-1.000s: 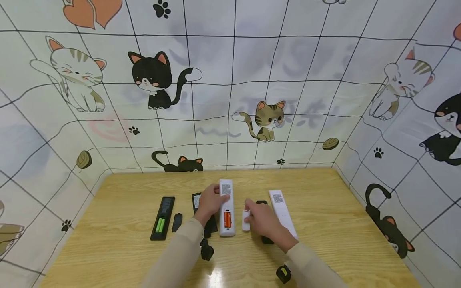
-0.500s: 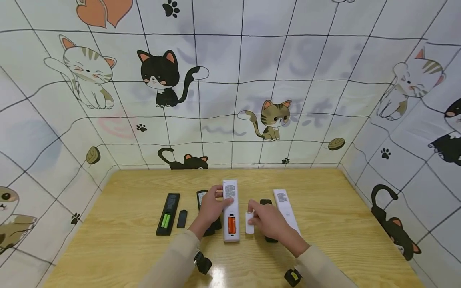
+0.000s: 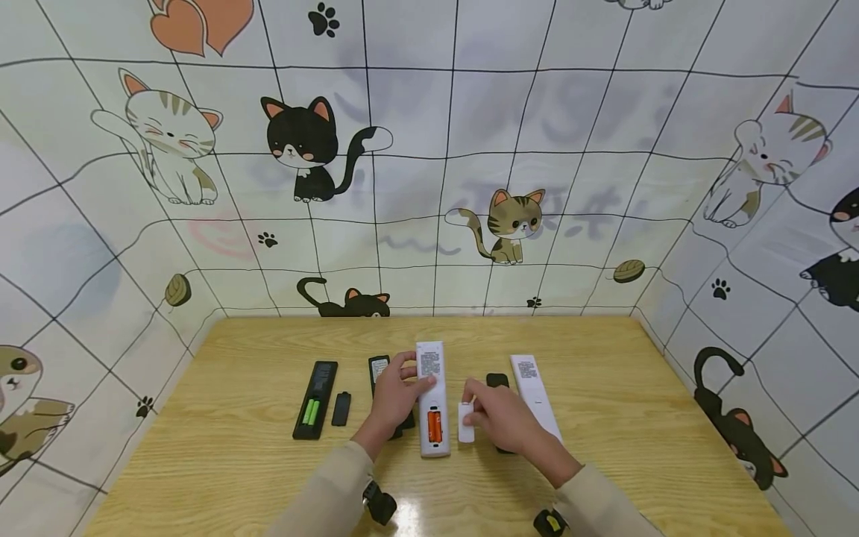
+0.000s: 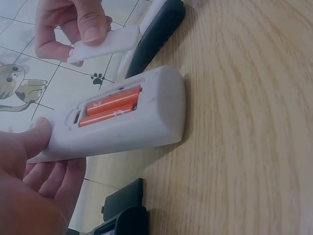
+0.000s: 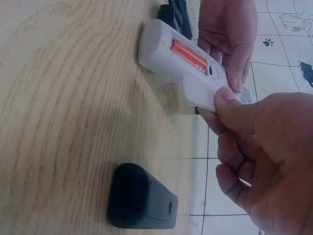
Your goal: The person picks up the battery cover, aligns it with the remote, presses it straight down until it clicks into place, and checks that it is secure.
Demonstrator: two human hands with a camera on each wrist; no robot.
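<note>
Cover (image 3: 466, 432) pinched in right hand (image 3: 505, 418) probably needs squaring to remote (image 3: 431, 397), left hand (image 3: 394, 394) gripping it toward desk's far edge (image 3: 570, 322).

Smooth white plastic remote (image 3: 433, 395) and cover (image 3: 466, 429), matt black plastic remote (image 5: 134, 198), lightly glossy wood-grain tabletop (image 3: 617, 403)

No text can be read; the labels (image 3: 432, 364) on the white remotes (image 3: 432, 397) are too small.
</note>
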